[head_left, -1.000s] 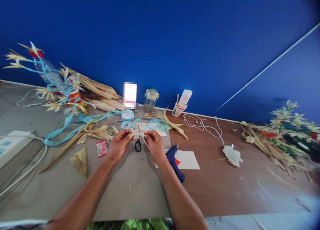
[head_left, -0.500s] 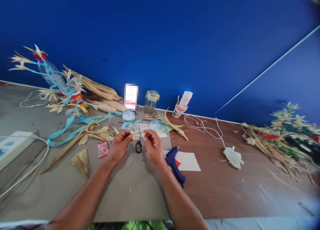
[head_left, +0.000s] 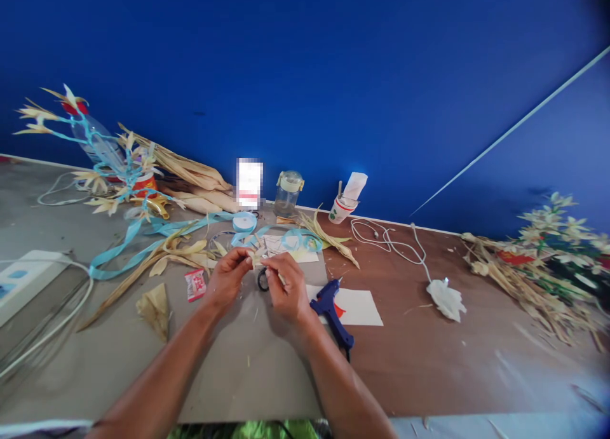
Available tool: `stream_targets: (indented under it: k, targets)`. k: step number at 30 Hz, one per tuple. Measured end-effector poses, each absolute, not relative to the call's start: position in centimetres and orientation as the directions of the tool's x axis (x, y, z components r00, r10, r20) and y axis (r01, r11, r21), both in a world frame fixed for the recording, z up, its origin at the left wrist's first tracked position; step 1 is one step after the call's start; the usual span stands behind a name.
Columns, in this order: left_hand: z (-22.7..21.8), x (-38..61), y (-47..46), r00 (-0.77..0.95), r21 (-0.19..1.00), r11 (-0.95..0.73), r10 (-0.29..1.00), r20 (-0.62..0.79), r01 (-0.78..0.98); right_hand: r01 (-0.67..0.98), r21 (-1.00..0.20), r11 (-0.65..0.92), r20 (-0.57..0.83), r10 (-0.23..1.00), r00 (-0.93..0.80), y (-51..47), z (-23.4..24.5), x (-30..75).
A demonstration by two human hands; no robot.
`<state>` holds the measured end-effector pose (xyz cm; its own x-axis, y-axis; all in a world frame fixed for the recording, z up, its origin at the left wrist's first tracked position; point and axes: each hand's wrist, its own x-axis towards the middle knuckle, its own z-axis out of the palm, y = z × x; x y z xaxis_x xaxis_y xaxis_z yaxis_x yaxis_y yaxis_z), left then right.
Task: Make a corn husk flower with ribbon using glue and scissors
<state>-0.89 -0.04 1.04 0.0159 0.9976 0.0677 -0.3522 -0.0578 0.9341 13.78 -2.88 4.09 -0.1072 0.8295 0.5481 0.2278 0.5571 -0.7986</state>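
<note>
Low over the middle of the table, my left hand (head_left: pixel 227 279) pinches a small pale piece of corn husk (head_left: pixel 257 257) between thumb and fingertips. My right hand (head_left: pixel 288 288) closes on the other side of the same piece, its fingers bent together. The black handle loop of a pair of scissors (head_left: pixel 262 279) shows just below the husk, partly covered by my right hand. Beside my right wrist lies a blue glue gun (head_left: pixel 332 309) on a white sheet (head_left: pixel 365 307). Left of my left hand is a small red-and-pink packet (head_left: pixel 195 285).
Blue ribbon (head_left: pixel 124 251), a ribbon roll (head_left: pixel 244 222) and dry husks (head_left: pixel 164 253) spread across the left and back. A lidded jar (head_left: pixel 288 194) and paper cup (head_left: pixel 341 210) stand by the wall. White cable (head_left: pixel 388 239) and artificial flowers (head_left: pixel 553 229) lie to the right.
My right hand has moved slightly left, so its fingertips now meet the husk close to my left fingertips. My left hand stays nearly in place.
</note>
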Motion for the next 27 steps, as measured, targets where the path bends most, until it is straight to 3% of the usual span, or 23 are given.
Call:
stream_targets:
  k: [6, 11, 16, 21, 27]
  targets:
    - [1.2, -0.8, -0.1, 0.013, 0.928, -0.043, 0.999, 0.052, -0.369, 0.226, -0.826, 0.517, 0.526, 0.85, -0.021, -2.7, 3.6, 13.7]
    - [0.8, -0.9, 0.0, -0.017, 0.934, -0.012, 1.0, 0.006, -0.357, 0.251, -0.904, 0.347, 0.385, 0.915, 0.122, -2.0, 2.1, 13.7]
    - [0.6, -1.0, 0.1, -0.016, 0.92, 0.022, 0.999, -0.031, -0.39, 0.253, -0.928, 0.275, 0.312, 0.943, 0.12, -1.7, 1.7, 13.8]
    - [0.9, -0.8, -0.2, 0.039, 0.915, 0.037, 0.999, -0.024, -0.401, 0.144, -0.962, 0.233, 0.233, 0.972, -0.018, -2.2, 2.4, 13.3]
    - [0.6, -0.2, -0.4, 0.141, 0.884, 0.043, 0.99, 0.027, -0.465, -0.062, -0.983, 0.17, 0.169, 0.985, 0.027, -1.8, 2.5, 12.9]
